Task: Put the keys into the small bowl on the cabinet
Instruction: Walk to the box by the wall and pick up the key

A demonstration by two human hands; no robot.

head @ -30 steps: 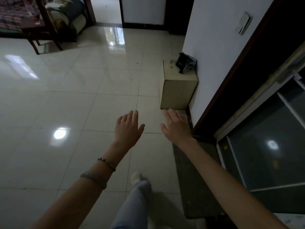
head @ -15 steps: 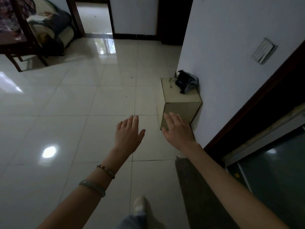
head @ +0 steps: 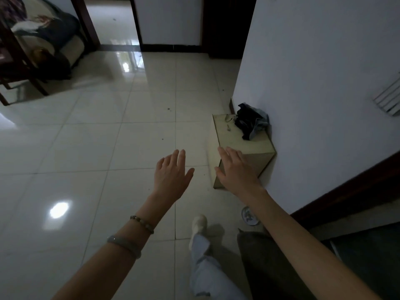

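Note:
A small beige cabinet (head: 255, 148) stands on the floor against the white wall. Small metal pieces that look like keys (head: 227, 127) lie on its top, beside a crumpled dark cloth (head: 251, 123). I cannot make out a bowl on the cabinet top. A small patterned dish (head: 249, 216) sits on the floor by the wall, partly hidden by my right forearm. My left hand (head: 173, 176) is held out over the tiles, fingers apart and holding nothing. My right hand (head: 237, 171) is spread and holding nothing in front of the cabinet's near corner.
Glossy pale tiles (head: 97, 148) cover the floor. A dark wooden chair (head: 19, 68) and a sofa (head: 54, 35) stand at the far left. A grey mat (head: 270, 267) lies at the lower right by a dark door frame (head: 346, 191). My foot (head: 199, 224) is forward.
I have walked closer to the cabinet, which now looks larger and nearer to my right hand. Both hands stay held out and holding nothing. The floor dish has come into view.

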